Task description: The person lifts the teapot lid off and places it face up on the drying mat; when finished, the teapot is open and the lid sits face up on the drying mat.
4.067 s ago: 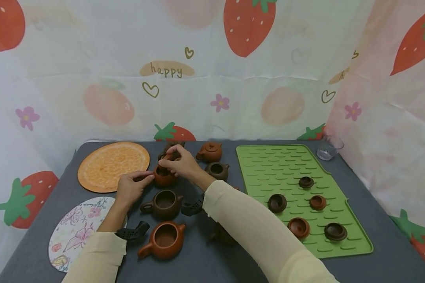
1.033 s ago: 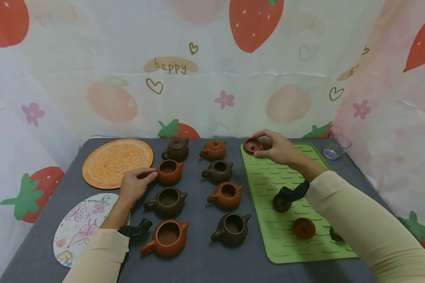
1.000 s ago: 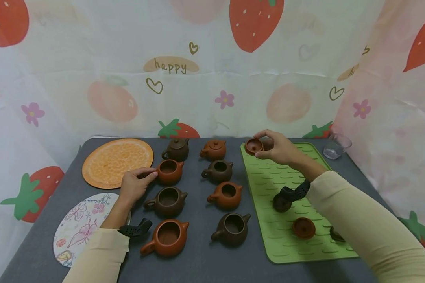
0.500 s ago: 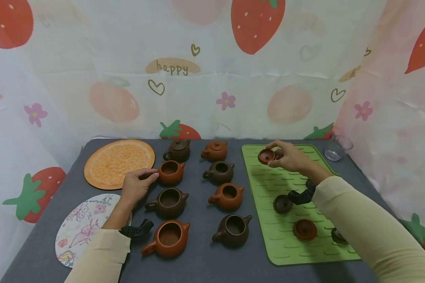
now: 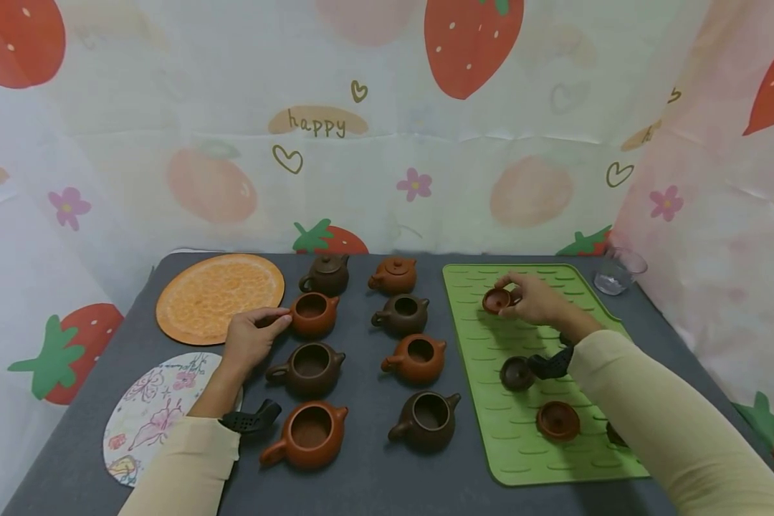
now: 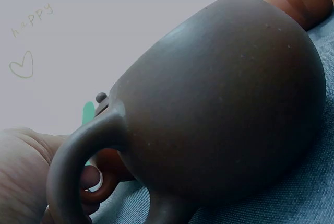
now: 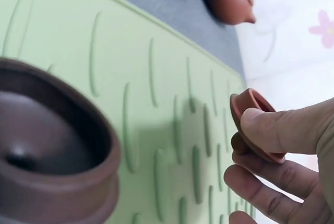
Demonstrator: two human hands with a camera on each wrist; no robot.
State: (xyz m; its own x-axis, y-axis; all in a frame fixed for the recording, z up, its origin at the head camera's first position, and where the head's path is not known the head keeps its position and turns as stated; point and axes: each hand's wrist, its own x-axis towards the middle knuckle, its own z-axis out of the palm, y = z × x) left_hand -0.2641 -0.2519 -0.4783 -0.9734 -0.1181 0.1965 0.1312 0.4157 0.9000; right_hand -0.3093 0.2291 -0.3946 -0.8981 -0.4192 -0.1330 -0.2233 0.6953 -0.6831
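Note:
Over the far part of the green mat (image 5: 471, 344), my right hand (image 5: 538, 299) pinches a reddish-brown teapot lid (image 5: 496, 301) by its edge. In the right wrist view the lid (image 7: 255, 125) sits between thumb and fingers, apart from the mat, its shadow below. My left hand (image 5: 248, 340) pinches the handle of an orange-brown lidless teapot (image 5: 313, 315), second from the back in the left column. A dark brown teapot (image 6: 219, 104) fills most of the left wrist view and partly hides that hand's fingers.
Dark and orange-brown teapots stand in two columns; the back two, one dark (image 5: 328, 275) and one orange-brown (image 5: 393, 275), wear lids. Upturned lids, including a dark one (image 5: 517, 373) and a reddish one (image 5: 557, 421), lie on the mat. A clear glass (image 5: 619, 271) stands back right, two round boards left.
My right hand has taken the lid from the left-held teapot, carried it right to the mat, and over the last second moved it nearer and rightward. My left hand keeps the handle.

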